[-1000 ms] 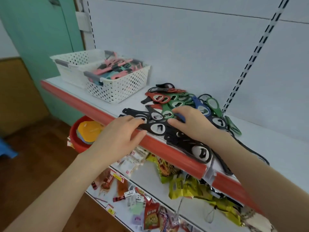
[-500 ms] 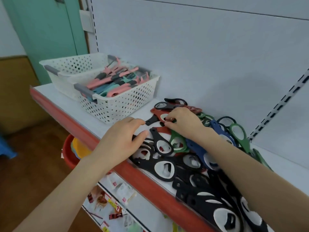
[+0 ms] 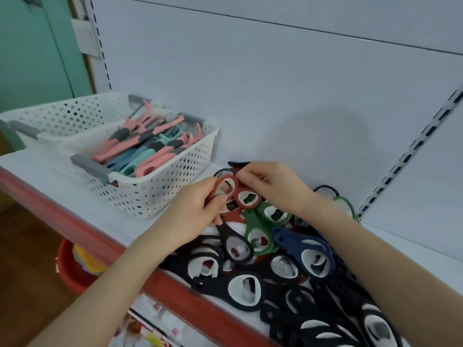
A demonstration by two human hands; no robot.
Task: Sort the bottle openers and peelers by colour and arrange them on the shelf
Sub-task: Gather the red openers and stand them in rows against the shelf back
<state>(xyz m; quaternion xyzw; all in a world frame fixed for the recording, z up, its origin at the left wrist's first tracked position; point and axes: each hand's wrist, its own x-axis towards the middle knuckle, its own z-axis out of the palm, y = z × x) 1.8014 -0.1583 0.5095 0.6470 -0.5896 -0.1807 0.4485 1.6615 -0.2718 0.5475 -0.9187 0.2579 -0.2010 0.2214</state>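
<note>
A heap of bottle openers lies on the white shelf [image 3: 62,181]: several black ones [image 3: 246,288] at the front, green ones [image 3: 255,221] and a blue one [image 3: 304,249] behind. My left hand [image 3: 195,209] grips a red opener [image 3: 225,187] by its handle, lifted above the heap. My right hand [image 3: 270,184] pinches the rim of a second red opener [image 3: 248,197] right beside it. Pink and teal peelers [image 3: 140,150] fill a white perforated basket [image 3: 155,189] to the left.
A second white basket [image 3: 62,116] stands behind the first. The shelf has a red front edge [image 3: 82,231]. Below it sit a red tub [image 3: 67,266] and packets on a lower shelf [image 3: 150,329]. The grey back panel [image 3: 275,96] carries a slotted upright [image 3: 406,156].
Both hands moved from lying on the pile to the red openers at its back. My left hand has picked one red opener up; my right now pinches another.
</note>
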